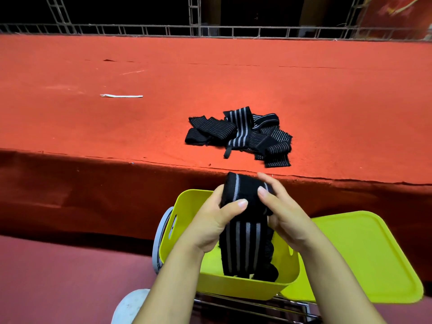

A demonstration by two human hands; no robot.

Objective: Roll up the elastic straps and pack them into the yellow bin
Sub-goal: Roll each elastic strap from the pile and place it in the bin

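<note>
Both hands hold a black elastic strap with grey stripes (244, 235) above the yellow bin (233, 286). The strap's upper end is wound into a roll. My left hand (217, 220) grips that roll from the left, thumb across its front. My right hand (282, 211) grips it from the right, fingers curled over the top. The loose tail hangs down into the bin. A pile of several more black striped straps (240, 134) lies on the red carpeted platform (93, 118), beyond the hands.
The bin's yellow lid (364, 256) leans to the right of the bin. A thin white strip (121, 96) lies on the platform at the left. The bin sits on a metal-framed stand (257, 305). A metal truss rail (210, 31) runs along the platform's far edge.
</note>
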